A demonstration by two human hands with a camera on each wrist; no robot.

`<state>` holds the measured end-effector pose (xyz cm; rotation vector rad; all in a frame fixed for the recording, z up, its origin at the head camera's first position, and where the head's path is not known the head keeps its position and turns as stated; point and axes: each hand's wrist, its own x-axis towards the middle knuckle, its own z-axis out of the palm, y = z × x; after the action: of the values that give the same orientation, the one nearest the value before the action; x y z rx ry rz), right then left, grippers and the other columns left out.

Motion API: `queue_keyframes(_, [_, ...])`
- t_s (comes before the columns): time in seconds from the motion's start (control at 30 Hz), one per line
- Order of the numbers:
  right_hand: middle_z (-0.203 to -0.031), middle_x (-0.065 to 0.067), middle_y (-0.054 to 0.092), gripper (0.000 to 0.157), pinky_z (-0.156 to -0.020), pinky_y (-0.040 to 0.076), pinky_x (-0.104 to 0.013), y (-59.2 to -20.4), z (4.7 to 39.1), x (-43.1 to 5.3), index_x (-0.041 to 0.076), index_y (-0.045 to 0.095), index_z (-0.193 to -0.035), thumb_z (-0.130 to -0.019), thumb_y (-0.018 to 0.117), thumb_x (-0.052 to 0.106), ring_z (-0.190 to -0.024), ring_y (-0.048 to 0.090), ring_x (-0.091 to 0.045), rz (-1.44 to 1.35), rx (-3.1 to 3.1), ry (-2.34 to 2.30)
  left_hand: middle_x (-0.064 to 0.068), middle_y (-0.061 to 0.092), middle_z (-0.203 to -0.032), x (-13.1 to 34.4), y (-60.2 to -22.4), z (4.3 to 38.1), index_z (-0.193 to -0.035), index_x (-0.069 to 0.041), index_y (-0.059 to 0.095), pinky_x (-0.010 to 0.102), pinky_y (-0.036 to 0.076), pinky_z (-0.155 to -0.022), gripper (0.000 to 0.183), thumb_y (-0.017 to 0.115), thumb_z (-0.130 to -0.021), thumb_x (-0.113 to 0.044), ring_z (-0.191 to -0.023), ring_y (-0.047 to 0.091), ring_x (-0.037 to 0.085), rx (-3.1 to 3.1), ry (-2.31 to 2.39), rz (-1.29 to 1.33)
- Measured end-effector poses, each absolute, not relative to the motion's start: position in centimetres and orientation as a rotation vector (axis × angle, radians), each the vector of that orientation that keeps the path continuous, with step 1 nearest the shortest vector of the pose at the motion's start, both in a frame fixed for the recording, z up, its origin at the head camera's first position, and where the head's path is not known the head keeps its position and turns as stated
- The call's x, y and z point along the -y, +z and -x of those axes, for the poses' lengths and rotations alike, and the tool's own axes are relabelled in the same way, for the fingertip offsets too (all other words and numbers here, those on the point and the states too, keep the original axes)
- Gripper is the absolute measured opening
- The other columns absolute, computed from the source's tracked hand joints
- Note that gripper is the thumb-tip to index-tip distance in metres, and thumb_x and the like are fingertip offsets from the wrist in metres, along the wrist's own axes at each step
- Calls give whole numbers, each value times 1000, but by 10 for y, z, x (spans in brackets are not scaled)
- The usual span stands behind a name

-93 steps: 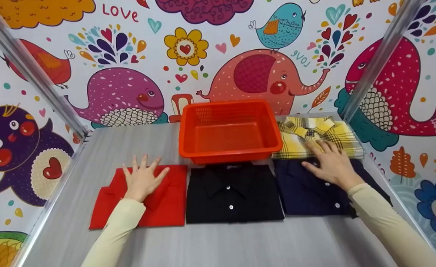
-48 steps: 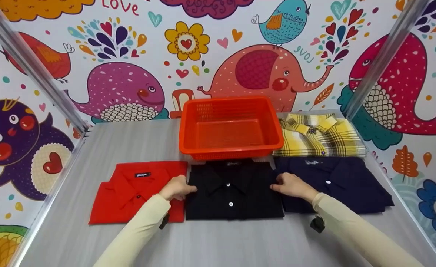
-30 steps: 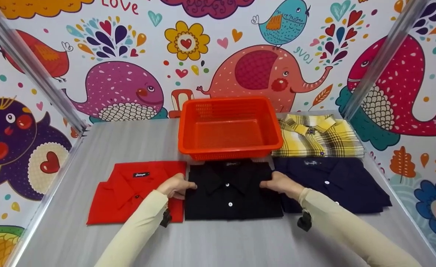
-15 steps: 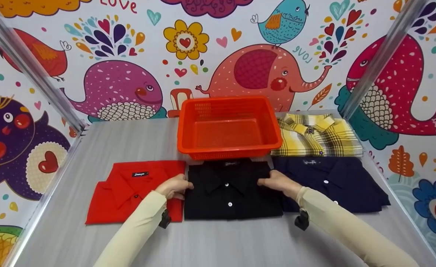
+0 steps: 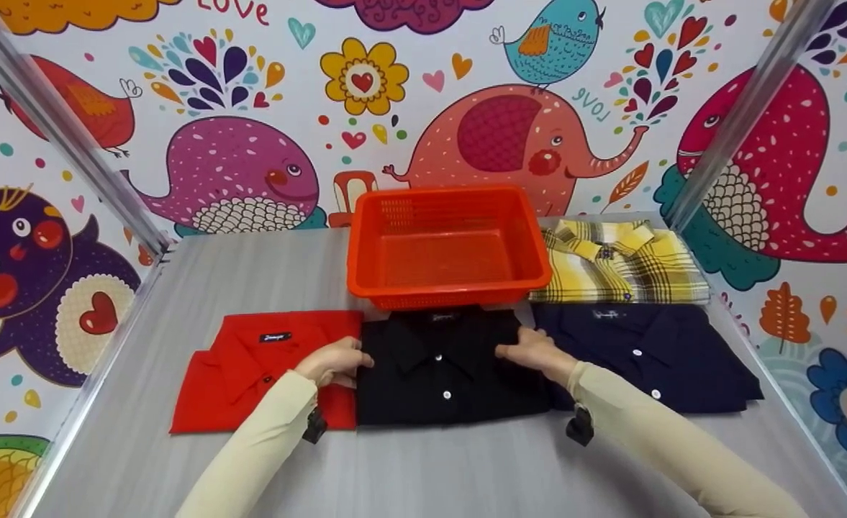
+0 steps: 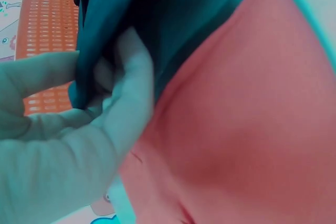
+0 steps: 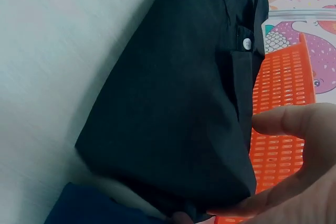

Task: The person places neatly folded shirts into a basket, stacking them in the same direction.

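A folded black shirt (image 5: 409, 399) with white buttons lies in the middle of the front row. My left hand (image 5: 335, 361) grips its left edge, and in the left wrist view the fingers (image 6: 134, 85) reach under the fabric. At the right edge, my right hand (image 5: 538, 354) grips the same shirt, thumb on top and fingers partly hidden below; the right wrist view shows the black cloth (image 7: 168, 93) sloping, with a gap of shadow along its border. A folded red shirt (image 5: 229, 403) is under my left forearm, and a folded navy shirt (image 5: 696, 360) is beside my right hand.
Right behind the black shirt stands a red plastic basket (image 5: 448, 293) with nothing in it. A folded yellow plaid shirt (image 5: 653, 270) lies at the back right. The grey table (image 5: 452, 475) is bounded by patterned walls and metal posts (image 5: 718, 144).
My hands, earlier spread over the red and navy shirts, have moved inward and taken hold of the black shirt's sides. The shirt has shifted slightly left and its edges have risen a little.
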<state>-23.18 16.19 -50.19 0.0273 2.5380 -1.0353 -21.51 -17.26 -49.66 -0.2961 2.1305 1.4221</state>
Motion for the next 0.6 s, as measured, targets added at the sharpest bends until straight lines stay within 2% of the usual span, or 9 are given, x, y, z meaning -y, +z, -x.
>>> queue_keyframes(0.1, [-143,-41,26,82,-105,29,-56,-503,234,-164,-19,21,-143,-85,64,20,-131,29,-50,-9,-2485,-1169,28,40,-128,173,-495,214,-140,16,26,46,53,-82,64,58,-88,-2,-95,51,32,-2134,1418,288])
queue_keyframes(0.23, [-149,-36,18,89,-107,28,-52,-506,240,-167,-9,6,-150,-84,63,12,-136,25,-44,16,-2381,-1358,27,42,-126,175,-493,215,-141,16,24,45,53,-80,66,58,-88,-4,-89,54,30,-2138,1414,280])
queue_keyframes(0.33, [-141,-33,34,79,-101,35,-47,-507,242,-170,-14,21,-145,-83,63,12,-126,38,-39,-43,-2347,-1359,26,44,-124,176,-495,214,-142,15,25,44,54,-79,67,58,-88,-4,-86,56,29,-2137,1405,276])
queue_keyframes(0.4, [-125,-29,43,68,-89,40,-44,-507,242,-172,-17,33,-134,-82,64,13,-109,46,-35,-84,-2337,-1331,25,44,-125,176,-496,214,-143,15,24,44,54,-78,68,59,-87,-4,-87,56,29,-2130,1400,279])
queue_keyframes(0.47, [-122,-28,44,67,-82,40,-42,-506,241,-173,-19,33,-132,-81,65,12,-100,45,-33,-97,-2323,-1307,26,45,-125,176,-497,214,-143,15,25,44,55,-77,68,59,-87,-3,-88,57,30,-2128,1395,271])
queue_keyframes(0.53, [-134,-33,37,77,-82,41,-46,-504,239,-174,-16,23,-141,-80,64,9,-107,46,-37,-83,-2293,-1311,26,46,-126,177,-498,215,-143,15,23,45,55,-76,69,59,-87,-2,-88,60,30,-2111,1408,270])
queue_keyframes(0.6, [-148,-34,21,87,-88,41,-55,-503,239,-175,-12,10,-147,-81,63,7,-122,39,-43,-66,-2249,-1323,26,48,-127,178,-499,217,-144,16,22,45,55,-75,70,59,-88,-1,-87,63,30,-2091,1425,270])
